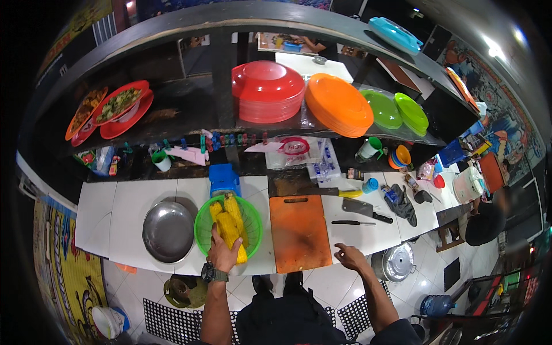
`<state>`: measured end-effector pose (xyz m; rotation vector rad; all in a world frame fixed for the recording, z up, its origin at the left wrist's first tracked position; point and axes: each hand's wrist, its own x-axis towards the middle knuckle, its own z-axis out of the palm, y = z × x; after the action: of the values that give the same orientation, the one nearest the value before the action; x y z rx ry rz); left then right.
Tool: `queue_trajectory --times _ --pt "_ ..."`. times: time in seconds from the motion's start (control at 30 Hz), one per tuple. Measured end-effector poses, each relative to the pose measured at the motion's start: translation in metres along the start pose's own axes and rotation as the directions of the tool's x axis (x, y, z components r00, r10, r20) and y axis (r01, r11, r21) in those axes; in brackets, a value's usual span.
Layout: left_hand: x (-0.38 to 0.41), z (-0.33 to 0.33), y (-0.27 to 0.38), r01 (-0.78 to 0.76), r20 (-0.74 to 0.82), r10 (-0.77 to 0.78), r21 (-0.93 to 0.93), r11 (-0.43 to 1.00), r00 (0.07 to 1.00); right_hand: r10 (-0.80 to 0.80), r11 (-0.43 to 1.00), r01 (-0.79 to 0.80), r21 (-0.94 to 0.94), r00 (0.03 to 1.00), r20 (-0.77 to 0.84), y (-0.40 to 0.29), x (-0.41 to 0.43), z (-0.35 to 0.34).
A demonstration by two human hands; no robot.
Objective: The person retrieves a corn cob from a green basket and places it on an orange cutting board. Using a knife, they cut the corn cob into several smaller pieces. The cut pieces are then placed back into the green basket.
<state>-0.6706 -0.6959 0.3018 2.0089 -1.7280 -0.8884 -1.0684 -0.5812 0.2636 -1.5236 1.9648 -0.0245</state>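
My left hand [224, 251], with a watch on its wrist, has its fingers and thumb around a yellow corn cob [228, 226] in a green plastic basket [257, 235]. Several cobs lie together there, and one end leans over the near rim. My right hand [351, 258] is empty at the table's front edge, just right of an orange cutting board [299, 233]; its index finger points out and the others curl. Beyond the board lies a yellow-handled knife [332, 192]. A cleaver [359, 207] and a small black-handled knife [351, 223] rest to the right.
Left of the basket sits a round metal pan [168, 232]. A blue container [224, 179] stands behind the basket. The shelf above holds red plates [269, 99], orange plates [338, 105] and filled dishes [120, 105]. A lidded pot [394, 263] is on the floor at right; a person [487, 222] is beyond.
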Motion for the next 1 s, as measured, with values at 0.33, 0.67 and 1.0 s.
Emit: queue_trajectory --times 0.33,0.67,1.0 --pt "0.028 0.025 -0.041 -0.138 -0.28 0.038 -0.347 0.928 0.959 -0.3 0.922 0.121 -0.368 0.824 -0.482 0.058 0.147 -0.031" --pt "-0.126 0.002 0.084 -0.085 -0.098 -0.004 -0.88 0.467 0.995 -0.426 0.748 0.026 -0.663 0.785 -0.45 0.135 0.258 -0.032" --pt "-0.169 0.072 0.053 0.117 0.05 -0.257 -0.96 0.253 0.965 -0.282 0.94 0.316 0.131 0.932 -0.229 0.086 0.099 0.005"
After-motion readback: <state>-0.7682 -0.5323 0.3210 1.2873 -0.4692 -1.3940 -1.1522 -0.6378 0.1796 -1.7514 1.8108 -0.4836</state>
